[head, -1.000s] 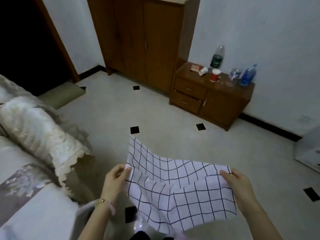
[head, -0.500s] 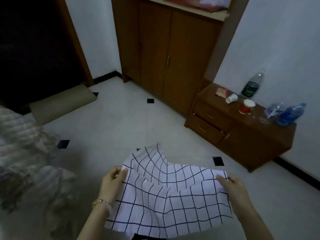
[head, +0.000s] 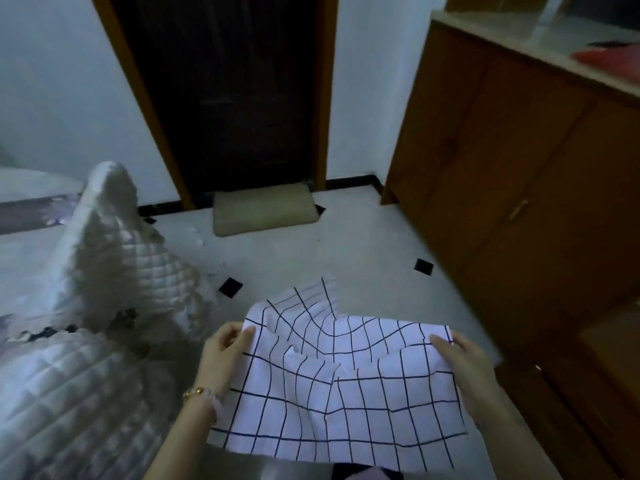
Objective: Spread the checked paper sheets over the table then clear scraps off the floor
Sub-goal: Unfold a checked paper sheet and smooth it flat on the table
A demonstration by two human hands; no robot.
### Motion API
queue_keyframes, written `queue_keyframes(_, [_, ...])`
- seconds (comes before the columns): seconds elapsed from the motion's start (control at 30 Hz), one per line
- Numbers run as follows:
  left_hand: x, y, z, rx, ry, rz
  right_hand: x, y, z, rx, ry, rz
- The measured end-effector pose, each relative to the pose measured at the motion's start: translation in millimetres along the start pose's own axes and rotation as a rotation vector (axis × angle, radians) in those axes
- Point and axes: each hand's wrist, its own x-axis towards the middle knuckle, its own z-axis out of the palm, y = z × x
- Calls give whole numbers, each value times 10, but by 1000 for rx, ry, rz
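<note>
A: Out over the floor (head: 311,251), in front of the body, hangs the checked paper sheet (head: 346,386). Where's the grip?

B: The left hand (head: 221,355) pinches its left edge, thumb on top. The right hand (head: 464,362) is clamped on the right edge. The sheet sags and buckles between them, touching nothing else.

A: What has changed in the last second?

B: The grip hasn't. The view has swung left, and the low cabinet with the bottles has gone out of sight. Now a dark doorway (head: 235,98) with a mat (head: 263,211) lies ahead, a quilt (head: 114,271) is heaped on the left, and a wardrobe (head: 519,168) stands on the right.

A: And for the task?

B: No bench shows, so I'd judge the sheet is being carried and the spreading is not yet begun. Small pale bits on the floor near the mat may be scraps, but they are too small to tell.
</note>
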Motion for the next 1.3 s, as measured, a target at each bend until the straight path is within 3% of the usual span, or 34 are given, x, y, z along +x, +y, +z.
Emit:
queue_keyframes(0.23, [835,410,-355,-71,364,-63,1555,-937,1256,-66,-326,-43])
queue_keyframes(0.57, [1387,1530,-1799,-131,952,290,2439,-2681,3808,-25,-853,-296])
queue_keyframes(0.73, [1464,1586,-2709,-254,1164,359,2260,-3284,5176,47,-1090,-348])
queue_keyframes(1.03, [1312,1439,-3806,-320,1523,296,1504,-3839,7294,46,-1459,-261])
queue_keyframes(1.3, [1282,976,-4116,-340,1848,40,947,-3524,8706,-126,-1716,-203])
